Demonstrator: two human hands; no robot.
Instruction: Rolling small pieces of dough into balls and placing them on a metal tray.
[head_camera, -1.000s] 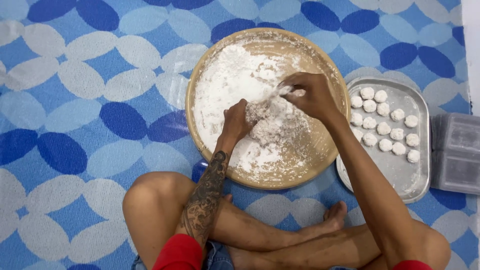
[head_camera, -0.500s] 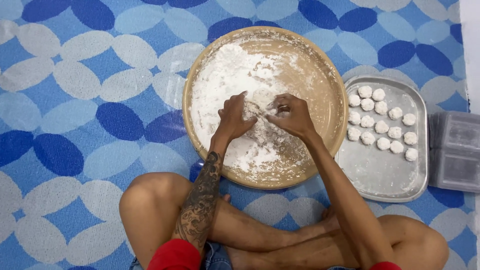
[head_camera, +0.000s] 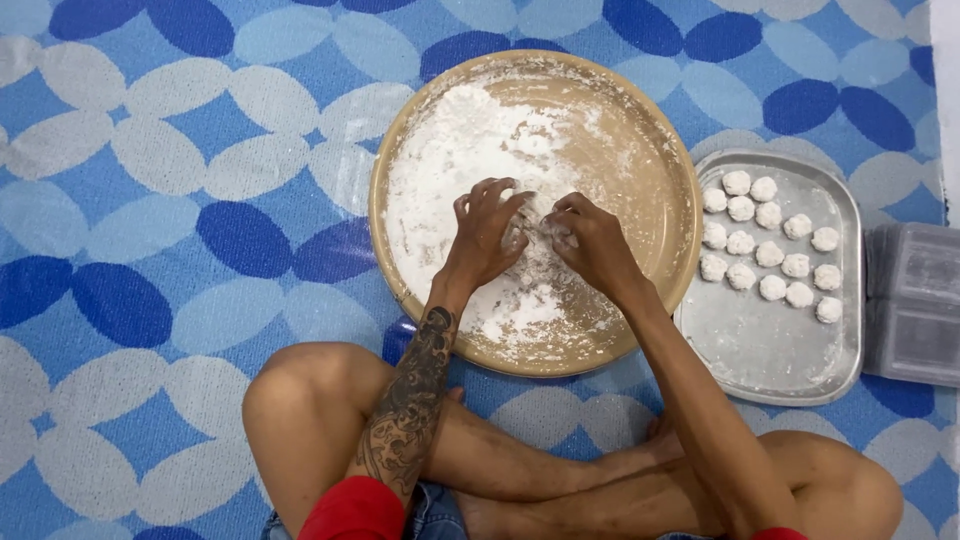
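A wide tan bowl (head_camera: 655, 170) sits on the patterned floor mat, dusted inside with white flour (head_camera: 450, 160). My left hand (head_camera: 485, 235) rests in the flour with fingers curled and pinching at a small lump of dough (head_camera: 545, 232). My right hand (head_camera: 592, 240) meets it from the right, fingertips closed on the same lump. Both hands are floury. A metal tray (head_camera: 770, 345) stands to the right of the bowl, holding several small white dough balls (head_camera: 770, 250) in rows at its far end.
A grey plastic lidded box (head_camera: 915, 300) lies at the right edge beside the tray. My crossed bare legs (head_camera: 320, 420) are just below the bowl. The blue and white mat (head_camera: 150, 200) spreads to the left.
My right hand has drawn back from the bowl's right side toward the middle and met the left hand. Both now work on one lump of dough.
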